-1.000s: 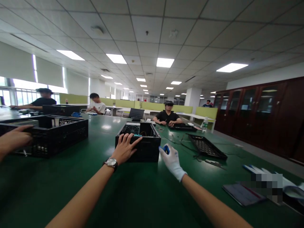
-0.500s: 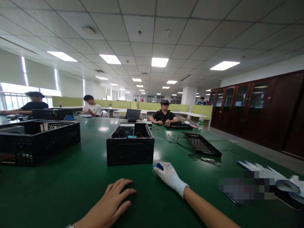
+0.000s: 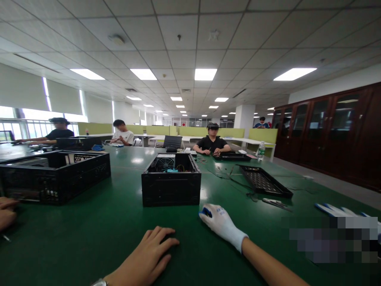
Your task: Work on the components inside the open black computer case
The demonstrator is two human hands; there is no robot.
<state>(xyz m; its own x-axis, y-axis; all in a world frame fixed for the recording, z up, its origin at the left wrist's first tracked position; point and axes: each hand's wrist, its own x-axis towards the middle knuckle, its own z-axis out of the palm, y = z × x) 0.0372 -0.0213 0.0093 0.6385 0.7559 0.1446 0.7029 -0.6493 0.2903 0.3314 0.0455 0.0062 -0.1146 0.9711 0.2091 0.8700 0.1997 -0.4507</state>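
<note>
An open black computer case (image 3: 171, 182) stands on the green table (image 3: 89, 234) straight ahead, with a fan and wires visible inside. My bare left hand (image 3: 149, 256) lies flat on the table in front of it, fingers spread, holding nothing. My right hand (image 3: 222, 224) wears a white glove with blue fingertips and rests on the table just right of the case's near corner. Its fingers curl down, and I cannot see anything in them.
A larger open black case (image 3: 56, 176) stands at the left, with another person's hand (image 3: 6, 212) by it. A black perforated panel (image 3: 264, 182), cables and small tools lie to the right. Gloves (image 3: 336, 210) lie far right. Three people sit at the far end.
My left hand left the top of the case and came down flat on the table near me. My gloved right hand dropped from beside the case onto the table.
</note>
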